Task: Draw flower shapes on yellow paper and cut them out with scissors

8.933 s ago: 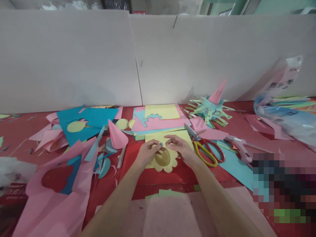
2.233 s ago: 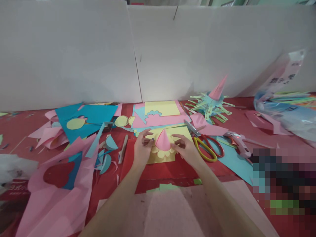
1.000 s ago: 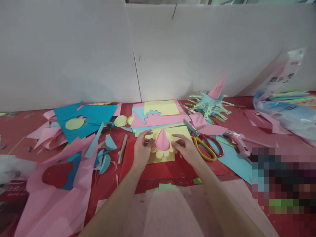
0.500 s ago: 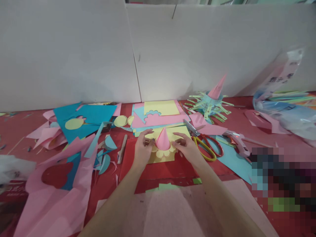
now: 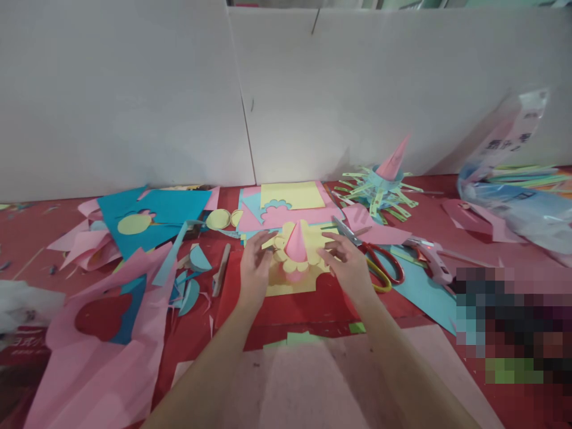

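So, white panels (image 5: 357,89) wall off everything behind the pink cone (image 5: 295,245), with just a thin, blurry strip of room showing over the top. The red tabletop (image 5: 429,220) spreads all around the cone, pretty messy tbh. Off to the cone's right there's a clear plastic bag (image 5: 527,208) with dark characters, too blurry to read. Left hand (image 5: 256,268) is left of the cone, right hand (image 5: 351,268) right of it, fingers bent and partly spread near the yellow scalloped ring (image 5: 295,267). Can't tell if either one is pinching it. The ring sits around the cone, which pokes up through it. Smallest stuff: a red label (image 5: 27,345) far left of the cone, white characters, not legible to me.
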Action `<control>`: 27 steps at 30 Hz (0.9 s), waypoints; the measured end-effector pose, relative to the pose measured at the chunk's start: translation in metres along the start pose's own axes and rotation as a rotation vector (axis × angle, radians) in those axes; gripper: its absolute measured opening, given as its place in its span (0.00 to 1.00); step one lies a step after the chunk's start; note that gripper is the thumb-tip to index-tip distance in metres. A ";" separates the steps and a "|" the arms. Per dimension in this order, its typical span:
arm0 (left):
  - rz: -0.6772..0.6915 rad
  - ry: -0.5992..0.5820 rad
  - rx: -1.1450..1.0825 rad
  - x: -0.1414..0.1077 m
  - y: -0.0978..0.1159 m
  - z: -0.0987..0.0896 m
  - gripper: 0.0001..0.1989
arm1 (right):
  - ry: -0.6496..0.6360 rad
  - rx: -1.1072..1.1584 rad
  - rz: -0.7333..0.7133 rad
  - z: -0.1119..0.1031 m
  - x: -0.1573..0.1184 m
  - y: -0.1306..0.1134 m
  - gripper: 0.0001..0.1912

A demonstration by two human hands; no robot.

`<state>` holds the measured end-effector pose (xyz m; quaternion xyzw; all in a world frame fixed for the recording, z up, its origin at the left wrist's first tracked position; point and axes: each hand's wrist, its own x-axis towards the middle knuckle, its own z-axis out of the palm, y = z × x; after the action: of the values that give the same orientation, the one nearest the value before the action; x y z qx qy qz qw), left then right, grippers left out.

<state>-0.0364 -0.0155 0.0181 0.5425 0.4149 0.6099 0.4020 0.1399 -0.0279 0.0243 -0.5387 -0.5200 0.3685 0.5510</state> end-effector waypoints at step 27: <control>-0.059 -0.254 0.295 -0.005 -0.011 0.007 0.25 | 0.337 0.032 0.119 -0.017 0.011 0.024 0.25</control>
<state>-0.0283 -0.0161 0.0061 0.6557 0.4615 0.4568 0.3851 0.1618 -0.0173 0.0048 -0.6137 -0.3817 0.3132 0.6161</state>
